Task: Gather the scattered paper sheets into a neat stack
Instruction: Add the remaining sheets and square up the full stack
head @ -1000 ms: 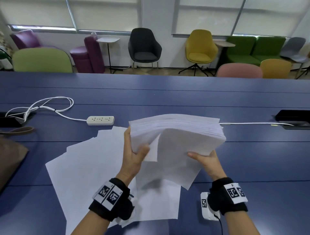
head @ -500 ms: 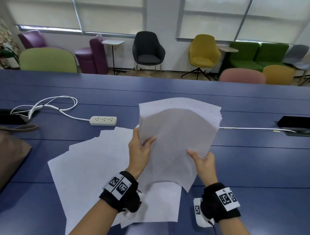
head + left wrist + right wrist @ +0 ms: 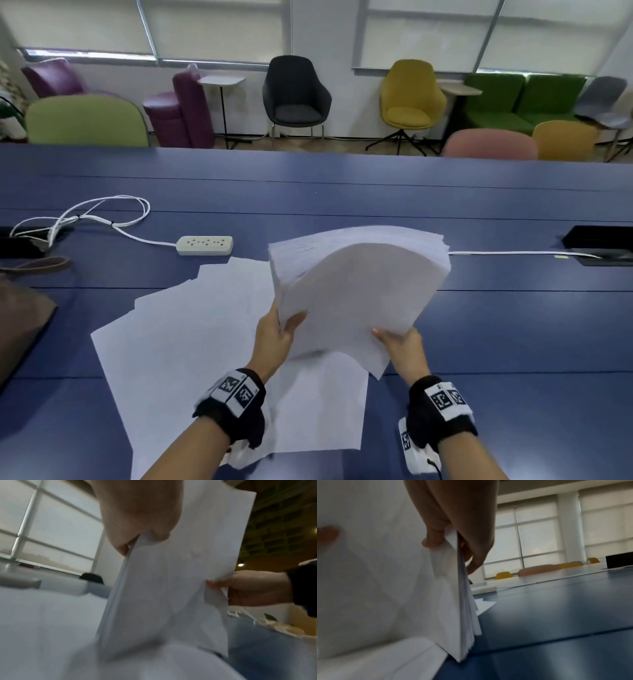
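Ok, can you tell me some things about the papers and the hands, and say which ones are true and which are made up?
1. Both hands hold the pile of paper. True: the left hand grips its left edge and the right hand its lower right corner.
2. The pile lies flat on the table. False: it is held up on edge and its top bends away.
3. Loose sheets lie on the table to the left of the pile. True.
4. The power strip is black. False: it is white, with a white cable.
5. A red cup sits on the loose sheets. False: no cup shows anywhere.
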{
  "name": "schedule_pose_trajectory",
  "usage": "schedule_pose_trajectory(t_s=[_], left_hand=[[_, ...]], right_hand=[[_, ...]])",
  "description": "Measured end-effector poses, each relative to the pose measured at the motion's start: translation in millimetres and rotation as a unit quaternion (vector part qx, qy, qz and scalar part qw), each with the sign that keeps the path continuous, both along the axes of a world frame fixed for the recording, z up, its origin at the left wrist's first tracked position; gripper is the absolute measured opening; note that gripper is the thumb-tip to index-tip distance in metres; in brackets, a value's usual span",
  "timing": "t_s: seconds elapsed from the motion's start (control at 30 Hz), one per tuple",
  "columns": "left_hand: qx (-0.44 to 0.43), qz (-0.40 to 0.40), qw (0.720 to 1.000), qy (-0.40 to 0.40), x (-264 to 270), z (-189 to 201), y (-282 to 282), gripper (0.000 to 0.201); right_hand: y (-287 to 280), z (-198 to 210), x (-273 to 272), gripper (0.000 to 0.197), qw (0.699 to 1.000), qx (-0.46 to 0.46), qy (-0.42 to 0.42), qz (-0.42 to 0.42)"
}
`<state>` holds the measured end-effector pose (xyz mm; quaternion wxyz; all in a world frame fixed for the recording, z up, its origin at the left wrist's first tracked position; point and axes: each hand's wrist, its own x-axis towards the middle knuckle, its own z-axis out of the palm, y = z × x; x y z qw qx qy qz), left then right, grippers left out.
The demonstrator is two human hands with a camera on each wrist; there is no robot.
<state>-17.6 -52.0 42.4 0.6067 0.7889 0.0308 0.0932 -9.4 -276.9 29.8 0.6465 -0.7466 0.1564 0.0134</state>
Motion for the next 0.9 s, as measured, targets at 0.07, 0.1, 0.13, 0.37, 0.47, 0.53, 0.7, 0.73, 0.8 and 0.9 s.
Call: schedule_pose_trajectory(t_s=[0.07,0.1,0.13,0.37,0.47,0.53,0.7,0.73,0.8,0.9], left_hand=[[0.038,0.021,0.999,-0.014,2.3,9.3,1.5,0.025],[0.042,0.025,0.999,-0.021,4.7,14.3,2.2,0.02],[0.037,0.02,0.999,-0.02,6.7,18.7,2.6,0.018],[-0.086,-0.028,0.971,0.219,26.4,-24.8,20.6,0.033],[-0.202,-0.096,0.912,0.344,10.7,-60.6,30.6,0.041],[-0.275,-0.107,0.88,0.371,-1.1,-72.3,36.7,0.049],[-0.323,-0.17,0.844,0.392,-21.2,-79.8,43.3,0.07],[-0.323,-0.165,0.848,0.386,-22.5,-78.8,42.4,0.073],[-0.273,-0.142,0.88,0.363,-25.0,-69.4,36.5,0.068],[-0.112,-0.094,0.95,0.277,-25.4,-49.5,24.9,0.047]], right_hand=[[-1.6,5.1,2.6,0.016,0.999,-0.008,-0.033,0.005],[-2.3,9.4,3.7,0.018,0.999,-0.009,-0.049,0.017],[-2.8,12.7,4.4,0.02,0.998,-0.009,-0.064,0.027],[-6.4,-6.9,14.1,0.023,0.988,-0.062,0.07,0.12],[-10.7,-33.8,4.8,0.039,0.959,-0.002,0.189,0.211],[-16.2,-47.8,-2.8,0.051,0.946,0.067,0.236,0.213],[-8.1,-53.0,-12.0,0.049,0.926,0.166,0.257,0.221],[-3.7,-53.2,-10.8,0.053,0.929,0.153,0.253,0.222],[4.3,-49.5,-9.7,0.061,0.938,0.097,0.239,0.232],[7.0,-31.4,-9.4,0.049,0.954,-0.011,0.185,0.235]])
